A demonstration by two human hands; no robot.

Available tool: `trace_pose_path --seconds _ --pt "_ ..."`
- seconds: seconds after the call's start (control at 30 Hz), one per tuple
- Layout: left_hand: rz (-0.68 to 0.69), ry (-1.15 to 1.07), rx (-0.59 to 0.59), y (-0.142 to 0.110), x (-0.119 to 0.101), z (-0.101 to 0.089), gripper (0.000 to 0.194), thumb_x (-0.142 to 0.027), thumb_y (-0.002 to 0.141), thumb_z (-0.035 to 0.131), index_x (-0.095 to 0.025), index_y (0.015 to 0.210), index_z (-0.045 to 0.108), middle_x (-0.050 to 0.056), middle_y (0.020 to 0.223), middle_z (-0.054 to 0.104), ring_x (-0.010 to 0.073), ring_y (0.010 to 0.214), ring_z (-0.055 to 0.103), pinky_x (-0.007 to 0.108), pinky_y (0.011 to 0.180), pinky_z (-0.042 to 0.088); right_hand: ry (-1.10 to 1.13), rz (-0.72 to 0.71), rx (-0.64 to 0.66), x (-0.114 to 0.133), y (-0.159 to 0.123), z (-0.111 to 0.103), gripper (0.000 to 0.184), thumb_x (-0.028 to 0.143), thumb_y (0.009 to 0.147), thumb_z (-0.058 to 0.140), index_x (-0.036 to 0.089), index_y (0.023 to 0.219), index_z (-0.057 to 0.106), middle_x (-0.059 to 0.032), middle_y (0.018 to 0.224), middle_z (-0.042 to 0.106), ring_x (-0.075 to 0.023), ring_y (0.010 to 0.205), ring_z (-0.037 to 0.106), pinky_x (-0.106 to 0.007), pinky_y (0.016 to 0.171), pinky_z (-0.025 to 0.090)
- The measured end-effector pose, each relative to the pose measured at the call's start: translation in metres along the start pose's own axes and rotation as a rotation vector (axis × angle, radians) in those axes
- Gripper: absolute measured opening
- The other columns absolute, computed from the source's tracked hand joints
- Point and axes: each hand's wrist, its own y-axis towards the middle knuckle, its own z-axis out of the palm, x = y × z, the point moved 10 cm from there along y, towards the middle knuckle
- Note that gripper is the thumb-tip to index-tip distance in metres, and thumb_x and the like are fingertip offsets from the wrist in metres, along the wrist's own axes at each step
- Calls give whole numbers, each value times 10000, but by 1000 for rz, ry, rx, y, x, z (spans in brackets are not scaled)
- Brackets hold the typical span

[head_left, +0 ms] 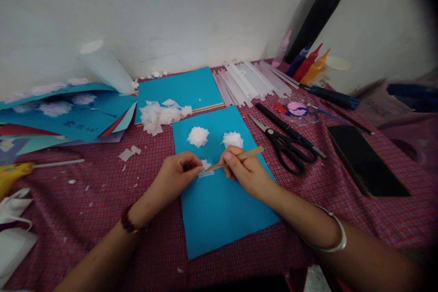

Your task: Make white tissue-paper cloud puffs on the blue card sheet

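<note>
A sheet of blue paper (226, 219) lies at an angle on the cloth. Two round white paper puffs (197, 137) sit on its upper half, the other partly behind my right hand. With thumb and fingers wrapped round it, my right hand (241, 169) holds a flat wooden stick (253, 152), its tip down at a small white paper piece (206, 173) on the sheet. My left hand (181, 171) is closed in a pinch at the same small white paper, its fingertips touching the paper's left side.
Loose white paper squares (159, 116) lie beyond the sheet, partly on a stack of blue paper (181, 84). Right of it are black-handled scissors (287, 146), a phone (366, 159) and a paint palette (297, 109). A yellow glue gun (15, 174) lies at left.
</note>
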Motion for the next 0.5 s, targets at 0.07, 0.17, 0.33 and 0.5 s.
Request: trace_pose_path --seconds 0.07,0.17,0.33,0.5 --pt "15 -6 -5 0 0 -1 120 -263 777 583 -178 700 616 -6 678 623 131 627 553 242 584 412 -21 2 8 -1 0 1 353 394 969 360 205 702 493 33 615 477 -101 529 451 -231 502 370" --pt "45 -11 -81 1 0 -10 162 -305 811 559 -175 730 612 0 709 601 141 669 549 254 615 413 -45 5 19 -2 0 3 341 379 970 360 205 708 493 32 618 480 -103 535 459 -233 518 380" --pt "-37 -6 -132 2 13 -19 241 -352 860 491 -171 782 628 1 701 586 151 659 530 266 603 397 -110 5 24 -3 -1 4 330 386 964 361 207 725 500 35 583 485 -108 509 469 -238 505 382" --pt "-45 -20 -124 2 20 -18 238 -357 861 500 -176 827 652 13 772 640 166 715 570 280 658 417 -151 -14 23 -1 -3 4 296 369 957 376 204 751 510 31 592 496 -113 526 483 -238 516 402"
